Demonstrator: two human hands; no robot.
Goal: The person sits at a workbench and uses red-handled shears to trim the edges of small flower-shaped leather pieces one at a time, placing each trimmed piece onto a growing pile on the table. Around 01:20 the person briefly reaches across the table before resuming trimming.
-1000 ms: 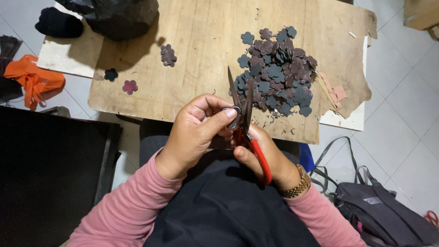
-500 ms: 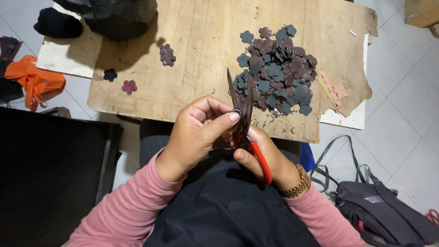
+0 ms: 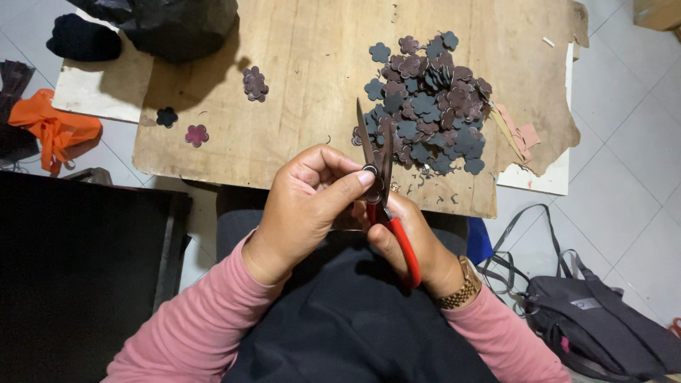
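Seen from above, a person in pink long sleeves sat at the near edge of a worn wooden board (image 3: pixel 305 92), which serves here as the landmark for everything else. The right hand (image 3: pixel 408 241), just off the board's near edge, was closed around the red handles of a pair of scissors (image 3: pixel 379 188); the fingers wrapped the handle loops tightly, and a gold wristwatch (image 3: pixel 457 284) circled the wrist. The scissor blades pointed away from the body, up over the board's near edge, and stood slightly parted at the tips. The left hand (image 3: pixel 308 202), beside the right and also just short of the board's near edge, was curled narrowly, its thumb and forefinger pinched together right at the scissors' pivot; they seemed to grip something small and dark there, though it was too hidden to identify. Both forearms angled inward from the lower corners, meeting over a dark lap. On the board, beyond the blade tips and toward its right half, lay a heap of dark flower-shaped cutouts (image 3: pixel 433 99) in brown and slate tones. A small stack of similar cutouts (image 3: pixel 254 83) sat toward the board's left half, and two single flowers, one dark (image 3: pixel 167 117) and one maroon (image 3: pixel 196 135), lay near its left edge. Off the board's left side lay an orange cloth (image 3: pixel 53 131); off its right, on the tiled floor, a grey bag (image 3: pixel 603 333).
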